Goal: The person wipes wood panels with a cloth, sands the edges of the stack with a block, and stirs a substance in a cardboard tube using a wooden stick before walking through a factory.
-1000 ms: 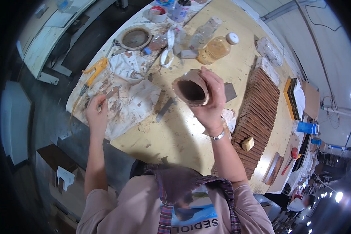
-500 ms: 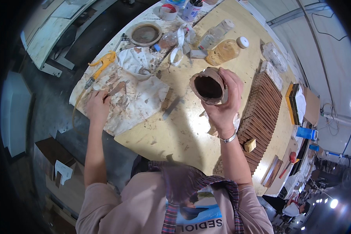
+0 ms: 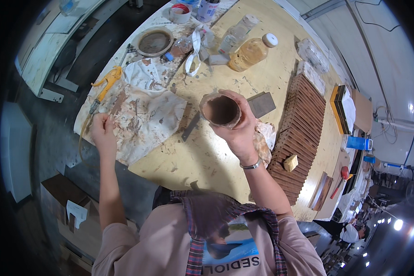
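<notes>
My right hand (image 3: 240, 124) is wrapped round a brown-smeared cup (image 3: 205, 106), held above the table with its dark mouth tilted up. My left hand (image 3: 104, 135) is closed in a pinch at the table's left edge. From its fingers a thin, brown-coated blade, apparently a putty knife (image 3: 118, 103), points away over a stained white cloth (image 3: 147, 131). The fingers hide its handle. A grey flat scraper blade (image 3: 191, 127) lies on the table just left of the cup. Beyond my right wrist lies a dark grey rectangular plate (image 3: 262, 105).
A yellow air blow gun (image 3: 108, 83) with a hose lies beyond my left hand. Farther off stand a round dish (image 3: 155, 42), a bottle of amber liquid (image 3: 250, 54) and a clear bottle (image 3: 234, 37). Ribbed brown strips (image 3: 299, 138) line the right side, a yellow block (image 3: 290, 163) on top.
The cup in my right hand has shifted left and nearer, uncovering the grey plate. My left hand has moved slightly left, with the putty knife's blade now pointing more steeply away. The view has shifted.
</notes>
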Tool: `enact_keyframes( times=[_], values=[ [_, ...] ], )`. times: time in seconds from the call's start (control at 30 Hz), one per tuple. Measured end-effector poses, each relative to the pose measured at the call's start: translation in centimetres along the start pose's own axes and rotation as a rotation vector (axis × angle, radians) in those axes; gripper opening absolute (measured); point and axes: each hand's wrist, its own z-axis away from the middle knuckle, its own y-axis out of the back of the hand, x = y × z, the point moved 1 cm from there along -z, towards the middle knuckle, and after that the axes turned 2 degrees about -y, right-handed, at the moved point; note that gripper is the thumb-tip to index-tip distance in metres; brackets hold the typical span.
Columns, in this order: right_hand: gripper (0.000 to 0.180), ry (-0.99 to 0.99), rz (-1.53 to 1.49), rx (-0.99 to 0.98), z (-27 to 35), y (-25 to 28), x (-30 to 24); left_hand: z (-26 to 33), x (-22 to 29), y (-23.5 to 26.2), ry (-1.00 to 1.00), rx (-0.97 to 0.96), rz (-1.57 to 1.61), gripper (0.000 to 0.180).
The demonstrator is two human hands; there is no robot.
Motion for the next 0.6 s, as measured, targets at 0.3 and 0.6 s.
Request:
enact_keyframes(
  times=[0.3, 0.6],
  values=[
    [0.066, 0.229, 0.369, 0.046, 0.1, 0.4, -1.6, 1.3, 17.6, 1.1, -0.461, -0.154, 0.276, 0.018],
    [0.058, 0.361, 0.505, 0.016, 0.5, 1.0, -3.5, 1.6, 22.7, -3.3, -0.923, -0.096, 0.087, 0.019]
  ],
)
